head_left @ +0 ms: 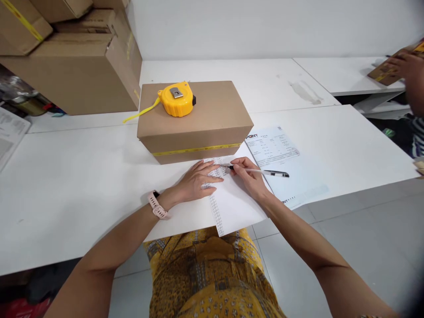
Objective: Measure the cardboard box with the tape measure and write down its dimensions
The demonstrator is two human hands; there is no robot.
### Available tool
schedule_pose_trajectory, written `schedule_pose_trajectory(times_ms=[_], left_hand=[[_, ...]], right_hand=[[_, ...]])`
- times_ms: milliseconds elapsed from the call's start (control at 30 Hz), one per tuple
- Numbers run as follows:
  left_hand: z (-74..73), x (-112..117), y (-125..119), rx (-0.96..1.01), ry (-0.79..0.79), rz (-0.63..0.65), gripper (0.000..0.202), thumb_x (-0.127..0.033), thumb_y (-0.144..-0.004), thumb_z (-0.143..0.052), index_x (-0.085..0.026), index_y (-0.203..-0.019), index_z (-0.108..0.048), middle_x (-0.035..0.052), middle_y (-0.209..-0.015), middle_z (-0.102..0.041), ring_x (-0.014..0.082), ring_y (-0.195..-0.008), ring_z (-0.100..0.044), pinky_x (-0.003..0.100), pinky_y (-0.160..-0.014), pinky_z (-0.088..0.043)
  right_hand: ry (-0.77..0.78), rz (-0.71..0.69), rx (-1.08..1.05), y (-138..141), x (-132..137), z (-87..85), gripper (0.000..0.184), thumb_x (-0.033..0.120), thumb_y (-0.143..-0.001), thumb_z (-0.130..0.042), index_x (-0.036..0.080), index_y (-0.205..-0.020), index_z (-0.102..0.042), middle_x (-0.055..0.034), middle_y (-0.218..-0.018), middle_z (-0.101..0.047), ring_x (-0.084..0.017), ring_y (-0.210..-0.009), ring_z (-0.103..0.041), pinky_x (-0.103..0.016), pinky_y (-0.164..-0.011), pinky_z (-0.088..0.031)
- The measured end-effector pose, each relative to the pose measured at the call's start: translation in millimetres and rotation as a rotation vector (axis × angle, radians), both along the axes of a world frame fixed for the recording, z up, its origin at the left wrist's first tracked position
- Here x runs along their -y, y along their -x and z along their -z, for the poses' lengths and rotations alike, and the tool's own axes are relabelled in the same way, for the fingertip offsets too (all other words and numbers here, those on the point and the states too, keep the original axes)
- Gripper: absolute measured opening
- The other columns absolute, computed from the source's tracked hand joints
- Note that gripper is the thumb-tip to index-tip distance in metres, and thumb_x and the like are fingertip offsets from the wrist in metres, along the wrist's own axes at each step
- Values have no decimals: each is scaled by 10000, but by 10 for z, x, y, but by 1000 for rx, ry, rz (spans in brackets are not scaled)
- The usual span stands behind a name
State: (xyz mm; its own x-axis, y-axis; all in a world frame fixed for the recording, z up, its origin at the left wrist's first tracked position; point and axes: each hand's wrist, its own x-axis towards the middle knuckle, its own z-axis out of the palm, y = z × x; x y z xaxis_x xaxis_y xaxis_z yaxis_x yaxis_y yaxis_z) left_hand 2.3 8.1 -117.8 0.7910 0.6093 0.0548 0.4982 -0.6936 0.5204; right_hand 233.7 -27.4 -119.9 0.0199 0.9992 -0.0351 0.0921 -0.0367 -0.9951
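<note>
My right hand (248, 176) grips a pen (273, 173), its tip resting on a sheet of paper (236, 207) near the top of that sheet. Handwriting runs down the sheet's left side and along its upper part. My left hand (198, 180) lies flat with fingers spread, fingertips on the paper's left edge. Just beyond both hands sits a closed cardboard box (212, 108) with a yellow printed tape strip (198, 150) along its front. On the box rests a yellow tape measure (178, 100), a short length of its blade sticking out to the left.
A printed document (288, 163) lies to the right of the paper on the white table (82, 168). Cardboard boxes (76, 75) are stacked at the back left. At the far right, another person's hand (409, 64) touches a small taped box (384, 73).
</note>
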Motion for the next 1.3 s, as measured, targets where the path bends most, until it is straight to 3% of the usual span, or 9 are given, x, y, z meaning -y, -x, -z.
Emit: schedule_pose_trajectory(times_ms=[67,133,233,367,700,1300], left_hand=[[3,1,1,6,-3,2,356,-252,-908,-688,-289,-1259,-736,65,-1595,-475,295,-1520,-370,573,-1262,-248],[4,2,2,6,4,0,358,-257,-912,-684,-289,-1265,-733,66,-1599,-468,296,-1524,-363,574,-1262,-246],[12,2,4,13,12,-7,353,-258,-910,-686,-294,-1258,-735,56,-1596,-472,289,-1525,-362,570,-1266,-243],[52,-1,10,54,-4,-30,301,-223,-918,-661,-299,-1190,-764,33,-1543,-542,267,-1491,-424,555,-1253,-292],[90,-9,8,105,-38,-58,414,-57,-913,-511,-278,-1124,-791,34,-1458,-623,236,-1441,-498,556,-1235,-346],[109,-5,8,109,-75,-61,417,-52,-918,-508,-286,-1110,-793,31,-1441,-637,237,-1429,-515,560,-1216,-374]], right_hand=[[19,-24,-2,-6,-3,33,407,566,-784,-760,229,-975,-634,-23,-865,-693,-168,-764,-609,-331,-713,-483],[13,-5,30,-13,2,66,362,528,-779,-769,225,-901,-613,-10,-816,-671,-147,-695,-567,-307,-647,-451],[-49,24,130,-14,17,101,306,473,-840,-700,229,-770,-529,42,-652,-533,-112,-586,-427,-271,-554,-341],[-88,-2,243,4,38,104,298,408,-840,-658,235,-705,-455,59,-607,-430,-107,-569,-356,-269,-540,-288],[-87,-38,271,16,40,125,275,393,-849,-644,240,-713,-460,61,-599,-437,-108,-555,-347,-270,-534,-278],[-67,-15,234,17,32,114,270,392,-827,-638,245,-706,-447,65,-586,-408,-110,-549,-335,-274,-531,-246]])
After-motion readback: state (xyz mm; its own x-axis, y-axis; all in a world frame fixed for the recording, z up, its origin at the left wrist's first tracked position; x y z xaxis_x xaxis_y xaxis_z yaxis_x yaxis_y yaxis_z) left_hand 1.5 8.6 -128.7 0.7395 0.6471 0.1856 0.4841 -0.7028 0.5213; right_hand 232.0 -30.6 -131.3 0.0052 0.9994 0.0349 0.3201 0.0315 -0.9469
